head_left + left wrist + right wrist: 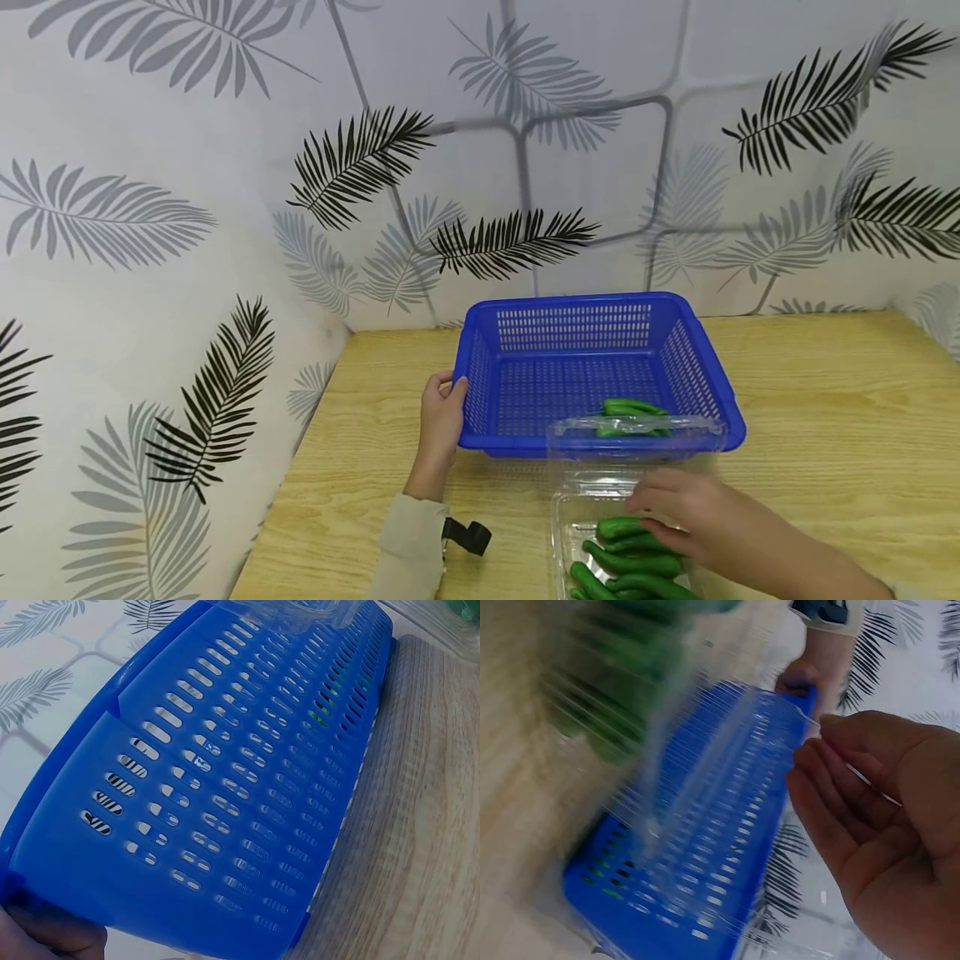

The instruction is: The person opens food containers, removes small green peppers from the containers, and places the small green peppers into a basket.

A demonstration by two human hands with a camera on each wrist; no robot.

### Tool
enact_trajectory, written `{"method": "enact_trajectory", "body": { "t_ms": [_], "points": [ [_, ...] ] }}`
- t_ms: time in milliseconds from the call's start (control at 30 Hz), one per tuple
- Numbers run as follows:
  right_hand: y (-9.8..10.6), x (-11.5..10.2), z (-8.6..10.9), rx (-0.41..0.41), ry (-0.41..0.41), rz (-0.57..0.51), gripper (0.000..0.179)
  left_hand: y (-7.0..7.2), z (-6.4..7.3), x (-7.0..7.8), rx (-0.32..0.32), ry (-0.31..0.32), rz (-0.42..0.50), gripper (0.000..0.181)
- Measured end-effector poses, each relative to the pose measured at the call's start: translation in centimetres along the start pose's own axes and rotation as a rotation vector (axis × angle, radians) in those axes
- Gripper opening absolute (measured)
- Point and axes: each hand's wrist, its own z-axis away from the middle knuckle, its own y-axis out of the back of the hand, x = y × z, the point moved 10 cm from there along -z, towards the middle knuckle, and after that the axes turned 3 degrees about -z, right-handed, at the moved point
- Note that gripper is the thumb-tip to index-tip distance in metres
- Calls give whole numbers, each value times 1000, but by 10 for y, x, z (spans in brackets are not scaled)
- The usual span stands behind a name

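Observation:
My left hand (441,417) grips the left rim of a blue plastic basket (555,379), thumb on the rim; the left wrist view shows the fingers at the basket's corner. Over a clear plastic clamshell box (557,542) hovers my right hand (693,508). In the right wrist view its fingers curve loosely with nothing visible between them. Several green peppers (641,565) lie in the box, partly covered by that hand. A few more green peppers (630,407) rest in the basket's near right part, seen through the box's raised lid (600,467).
The basket and box stand on a light wooden table (360,467). Behind the basket rises a wall (600,183) with leaf patterns, and another patterned wall lies to the left. A black strap device (468,537) sits on the left sleeve.

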Motion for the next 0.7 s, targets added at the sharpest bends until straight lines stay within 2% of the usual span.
{"method": "enact_trajectory", "body": {
  "t_ms": [133,267,367,467,533,633,700],
  "points": [
    [-16,8,7,-30,-32,95,8,1,-1,-1,-1,11,-3,30],
    [-29,9,9,-51,-34,222,20,1,-1,0,-3,9,4,30],
    [-39,10,10,-120,-71,292,31,2,-1,0,-2,19,2,30],
    [-49,14,13,-211,-145,313,33,1,0,0,-3,20,-4,30],
    [-53,17,15,-240,-185,316,31,1,0,1,-8,19,5,31],
    [-58,18,16,-248,-188,319,26,0,4,9,-17,22,8,32],
    [-59,17,17,-220,-160,340,24,0,3,10,-21,29,14,32]
  ]
}}
